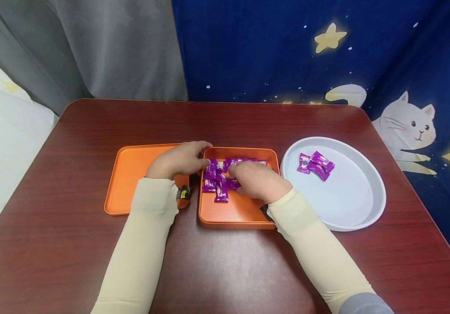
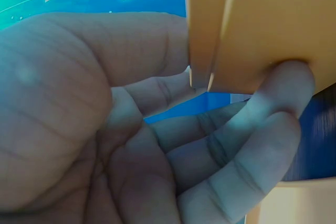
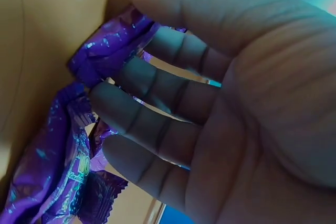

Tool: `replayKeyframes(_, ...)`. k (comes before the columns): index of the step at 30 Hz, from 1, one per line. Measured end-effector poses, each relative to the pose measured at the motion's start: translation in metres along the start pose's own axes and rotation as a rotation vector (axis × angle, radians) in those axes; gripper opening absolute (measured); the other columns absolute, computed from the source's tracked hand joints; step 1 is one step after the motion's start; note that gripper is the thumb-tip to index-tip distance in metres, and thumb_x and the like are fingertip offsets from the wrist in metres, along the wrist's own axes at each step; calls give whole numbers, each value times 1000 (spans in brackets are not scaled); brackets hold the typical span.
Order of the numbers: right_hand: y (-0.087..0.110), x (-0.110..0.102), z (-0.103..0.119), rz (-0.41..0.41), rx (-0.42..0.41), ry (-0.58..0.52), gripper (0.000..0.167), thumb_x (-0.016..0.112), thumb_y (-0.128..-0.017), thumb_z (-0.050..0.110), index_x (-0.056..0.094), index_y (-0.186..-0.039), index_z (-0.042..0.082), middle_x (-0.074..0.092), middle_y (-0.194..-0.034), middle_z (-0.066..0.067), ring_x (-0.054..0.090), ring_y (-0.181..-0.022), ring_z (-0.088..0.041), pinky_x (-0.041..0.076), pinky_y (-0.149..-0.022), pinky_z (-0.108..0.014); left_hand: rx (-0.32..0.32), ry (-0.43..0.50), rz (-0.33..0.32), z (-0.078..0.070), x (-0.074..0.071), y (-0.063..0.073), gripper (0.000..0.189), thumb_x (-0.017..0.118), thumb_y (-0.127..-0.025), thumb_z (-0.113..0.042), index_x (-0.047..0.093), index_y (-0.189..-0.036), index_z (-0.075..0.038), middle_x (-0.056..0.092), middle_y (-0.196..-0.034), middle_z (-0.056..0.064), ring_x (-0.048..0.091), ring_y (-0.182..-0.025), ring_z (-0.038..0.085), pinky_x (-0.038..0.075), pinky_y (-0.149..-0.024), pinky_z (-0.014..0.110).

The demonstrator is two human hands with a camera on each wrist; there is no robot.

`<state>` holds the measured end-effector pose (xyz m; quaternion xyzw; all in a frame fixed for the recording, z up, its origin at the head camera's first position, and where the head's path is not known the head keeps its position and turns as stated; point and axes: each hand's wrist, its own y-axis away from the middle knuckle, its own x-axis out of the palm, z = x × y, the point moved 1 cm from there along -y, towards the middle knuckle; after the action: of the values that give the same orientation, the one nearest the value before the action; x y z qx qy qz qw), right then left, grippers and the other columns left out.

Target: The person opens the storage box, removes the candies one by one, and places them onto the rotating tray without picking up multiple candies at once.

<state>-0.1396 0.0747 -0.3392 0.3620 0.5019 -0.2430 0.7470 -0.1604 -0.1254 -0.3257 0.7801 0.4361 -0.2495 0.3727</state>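
Note:
An orange box [image 1: 244, 211] holds several purple-wrapped candies [image 1: 221, 192], most of them toward its back and left. At the box's left wall my left hand [image 1: 183, 159] grips the rim; in the left wrist view the thumb [image 2: 142, 45] lies against the wall and the fingers [image 2: 268, 150] reach under the box. My right hand [image 1: 258, 179] is down inside the box among the candies. Seen from the right wrist, a candy [image 3: 105, 51] sits between its thumb and fingertips, with another candy [image 3: 63, 156] beside the lower fingers.
An orange lid [image 1: 131, 174] lies flat to the left of the box, partly under my left forearm. To the right stands a round white tray [image 1: 342, 200] with several purple candies [image 1: 315, 165] toward its back left. All of it rests on a dark red wooden table [image 1: 209, 270].

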Motion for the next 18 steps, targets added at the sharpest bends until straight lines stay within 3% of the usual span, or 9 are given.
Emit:
replayKeyframes(4,0,-2,2,20,-1,-2,15,75,-88,15,62,-93,12,58,-81,-1,55,-81,-21,49,-75,-34,-2,7,4,0,-1,1,51,57,-100,-20,44,-148,-10,58,-118,13,58,-95,27,52,-89,41)
replayKeyframes(11,0,-3,3,25,4,-8,20,76,-87,15,63,-102,10,60,-89,-2,56,-86,-22,51,-82,-37,0,8,4,1,-1,1,50,57,-100,-20,44,-148,-10,59,-112,12,59,-91,26,52,-85,40)
replayKeyframes(18,1,-7,4,15,3,-16,21,76,-87,15,61,-102,13,60,-86,-1,56,-82,-21,51,-75,-33,-2,8,9,1,-3,1,52,57,-100,-20,43,-149,-9,58,-120,13,57,-97,28,52,-91,43)
